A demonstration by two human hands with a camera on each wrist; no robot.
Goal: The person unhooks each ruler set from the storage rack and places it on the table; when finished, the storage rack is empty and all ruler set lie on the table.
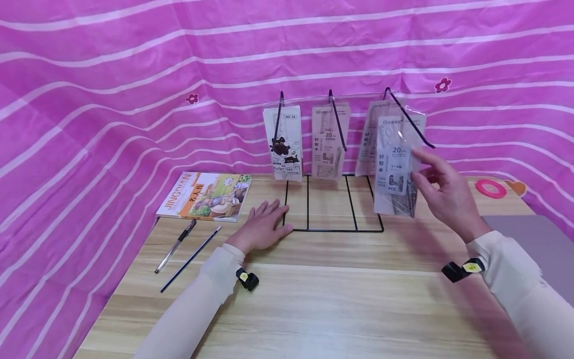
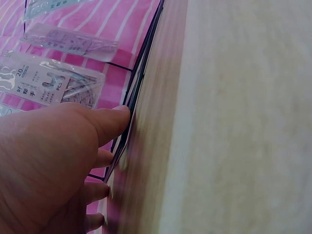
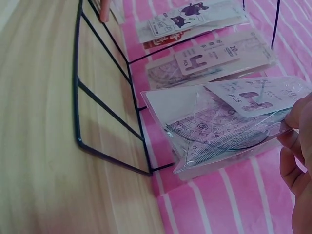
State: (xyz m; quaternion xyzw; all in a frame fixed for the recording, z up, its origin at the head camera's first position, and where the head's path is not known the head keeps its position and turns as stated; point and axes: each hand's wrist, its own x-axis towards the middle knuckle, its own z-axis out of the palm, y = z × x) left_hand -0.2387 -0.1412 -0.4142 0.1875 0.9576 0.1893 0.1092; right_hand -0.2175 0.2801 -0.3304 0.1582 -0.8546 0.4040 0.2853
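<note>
My right hand point(image 1: 448, 197) pinches the right edge of a clear ruler set packet point(image 1: 396, 172) marked 20, which overlaps the right hook point(image 1: 410, 118) of a black wire rack point(image 1: 334, 231). Through the plastic, the right wrist view shows a protractor and rulers point(image 3: 214, 131). Another packet point(image 1: 366, 142) hangs behind it. On the middle hook hangs a pinkish ruler set packet point(image 1: 329, 142), and on the left one a ruler set packet with black cats point(image 1: 284, 142). My left hand point(image 1: 262, 227) lies with fingers extended on the table, touching the left side of the rack's base.
To the left lie a magazine point(image 1: 204, 196), a pen point(image 1: 177, 246) and a dark pencil point(image 1: 191, 259). A pink ring point(image 1: 491, 189) and a grey flat surface point(image 1: 529, 244) are at the right. A pink striped cloth point(image 1: 314, 45) hangs behind the wooden table point(image 1: 323, 309).
</note>
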